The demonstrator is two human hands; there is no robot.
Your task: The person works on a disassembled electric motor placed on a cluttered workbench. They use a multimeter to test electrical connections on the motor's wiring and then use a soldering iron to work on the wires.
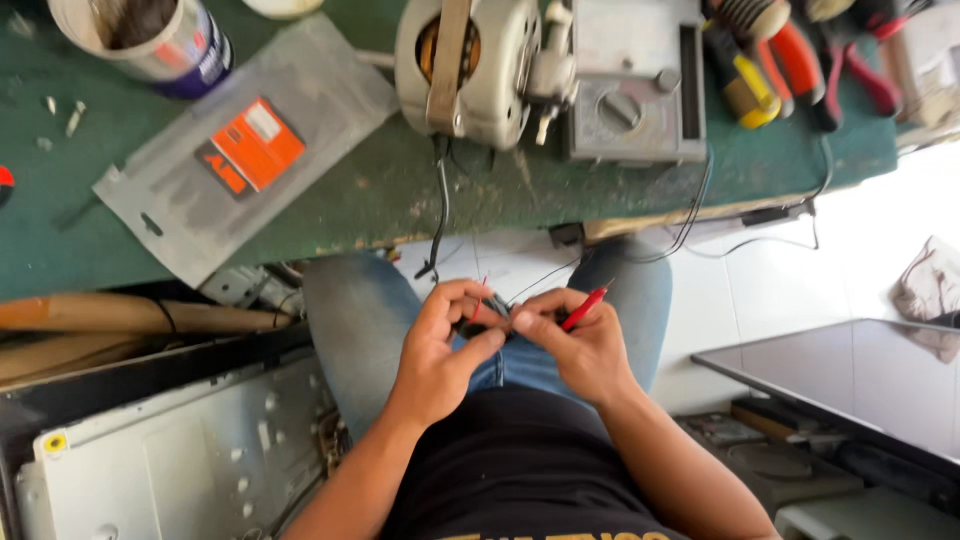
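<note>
Green workbench (pixel 380 200), hands pinching red probe (pixel 583 307)

The small dark part (pixel 478 325) is mostly hidden between the left hand (pixel 440 345) and right hand (pixel 580 345); its kind cannot be told. Above the hands, the cup (pixel 150 40) and pliers (pixel 800 60) are cut off by the top edge.

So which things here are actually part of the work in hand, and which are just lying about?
In hand:
- left hand, pinching a small dark part with thin wires
- right hand, holding a red test probe
- grey meter on the bench, its leads running down towards the hands

Lying about:
- motor
- pliers
- plastic packet
- cup
</note>
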